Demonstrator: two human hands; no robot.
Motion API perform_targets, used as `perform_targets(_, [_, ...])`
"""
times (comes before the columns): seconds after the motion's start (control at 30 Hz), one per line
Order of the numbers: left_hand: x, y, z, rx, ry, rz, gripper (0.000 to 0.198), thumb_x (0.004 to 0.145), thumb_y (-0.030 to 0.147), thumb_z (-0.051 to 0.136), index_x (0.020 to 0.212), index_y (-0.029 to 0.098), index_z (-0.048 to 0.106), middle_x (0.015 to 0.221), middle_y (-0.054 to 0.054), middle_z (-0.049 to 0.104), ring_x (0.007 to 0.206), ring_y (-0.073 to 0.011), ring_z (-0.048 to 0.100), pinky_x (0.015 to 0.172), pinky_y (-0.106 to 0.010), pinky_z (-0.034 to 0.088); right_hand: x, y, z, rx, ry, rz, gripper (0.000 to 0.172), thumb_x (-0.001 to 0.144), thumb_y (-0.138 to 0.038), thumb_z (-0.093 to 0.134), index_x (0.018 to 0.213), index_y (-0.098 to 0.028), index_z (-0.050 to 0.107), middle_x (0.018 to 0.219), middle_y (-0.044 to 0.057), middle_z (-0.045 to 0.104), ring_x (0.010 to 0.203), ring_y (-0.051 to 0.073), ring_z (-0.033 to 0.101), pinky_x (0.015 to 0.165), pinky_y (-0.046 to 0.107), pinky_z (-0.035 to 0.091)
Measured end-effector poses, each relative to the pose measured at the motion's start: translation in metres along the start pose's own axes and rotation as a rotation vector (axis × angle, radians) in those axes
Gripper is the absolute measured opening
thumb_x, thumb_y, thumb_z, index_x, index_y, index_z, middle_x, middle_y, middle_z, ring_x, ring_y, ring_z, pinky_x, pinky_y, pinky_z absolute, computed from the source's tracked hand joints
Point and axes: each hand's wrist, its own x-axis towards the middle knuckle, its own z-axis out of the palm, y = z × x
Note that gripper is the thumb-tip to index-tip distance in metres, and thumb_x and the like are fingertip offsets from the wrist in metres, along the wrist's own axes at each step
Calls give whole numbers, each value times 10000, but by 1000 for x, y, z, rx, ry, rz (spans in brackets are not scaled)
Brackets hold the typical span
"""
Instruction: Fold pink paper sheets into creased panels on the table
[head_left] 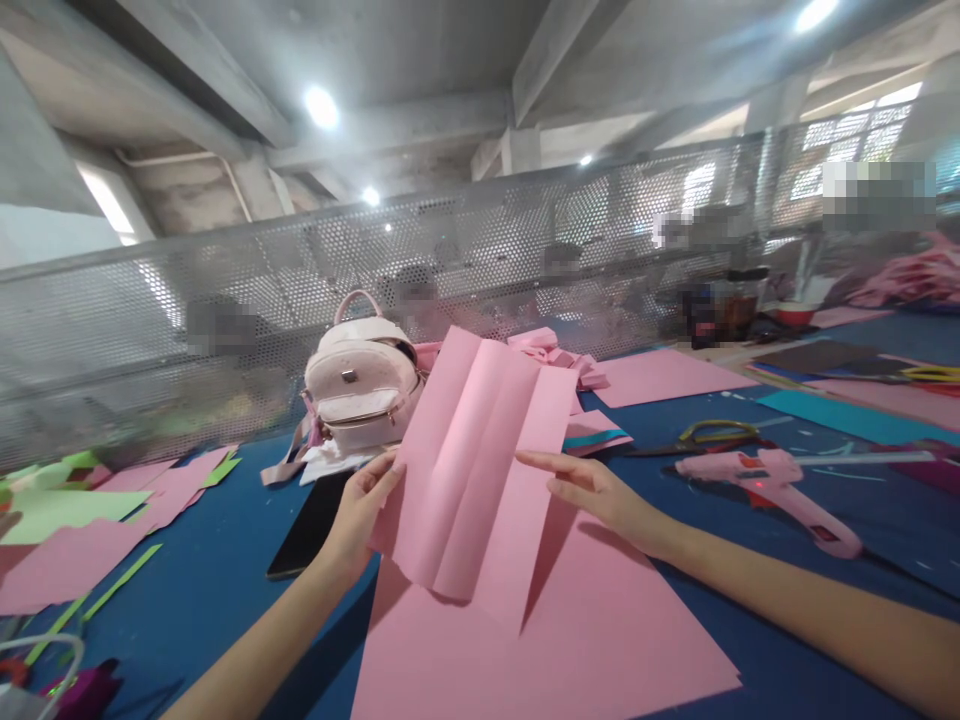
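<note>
A pink sheet of paper with lengthwise folds (472, 470) is held upright above the blue table. My left hand (364, 505) pinches its left edge, thumb in front. Just off the sheet's right edge is my right hand (592, 490), its fingers stretched out towards the paper. Whether its fingertips touch the back of the sheet is hidden. Under the folded sheet, a larger flat pink sheet (555, 640) lies on the table.
A pink backpack (360, 385) stands behind the paper, a black phone (311, 525) beside it. A pink glue gun (780, 485) and scissors (709, 435) lie at the right. Pink and green paper scraps (82, 520) cover the left. A perforated metal screen (225, 300) borders the far edge.
</note>
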Motion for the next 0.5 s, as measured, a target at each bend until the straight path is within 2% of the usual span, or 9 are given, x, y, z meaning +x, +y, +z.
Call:
perform_targets(0.13, [-7,-3,4,0,-162,-182,512,693,449,847,1105,174,715,993,-100,776,841,-261,747,703,-298,574,1,1,-3,-44,63,-22,480,897,-556,597,1231,-223,685,1355,106,634,1322,331,508,1139,534,349])
perform_targets(0.3, [-14,-4,13,-17,-388,-330,499,646,360,894,1052,121,730,1077,-166,753,1010,-306,722,836,-344,576,4,11,-9,-185,86,-84,326,913,-467,590,1039,-185,695,1133,104,707,1128,297,621,1047,490,429])
perform_targets(0.4, [-16,-5,17,-33,-414,-354,481,682,376,871,1059,119,719,1091,-172,748,1016,-307,721,837,-349,578,4,14,-10,-209,2,-116,272,888,-417,622,1030,-196,691,1105,87,708,1095,282,631,1028,463,441])
perform_targets(0.5, [-14,-8,15,-50,-384,-358,467,700,376,857,1053,108,712,1080,-175,751,987,-312,731,849,-358,574,2,14,-7,-221,-113,-141,271,885,-384,627,1084,-211,691,1127,78,709,1092,268,638,1008,430,456])
